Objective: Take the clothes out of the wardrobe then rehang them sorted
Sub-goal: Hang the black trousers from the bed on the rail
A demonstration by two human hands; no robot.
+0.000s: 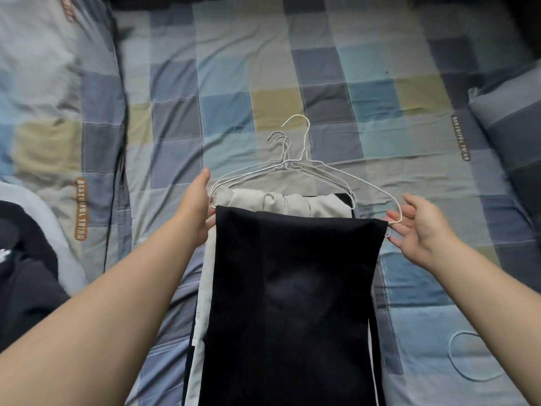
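Several white wire hangers lie stacked on the checked bedspread, hooks pointing away from me. Black trousers are folded over the top hanger, with a beige garment on a hanger beneath. My left hand touches the left end of the stack by the black trousers' top corner; its fingertips are hidden. My right hand has relaxed fingers touching the right tip of the top hanger.
A duvet in the same check pattern is bunched at the left. Dark clothing lies at the lower left. A pillow sits at the right edge. A thin white cord loop lies at the lower right.
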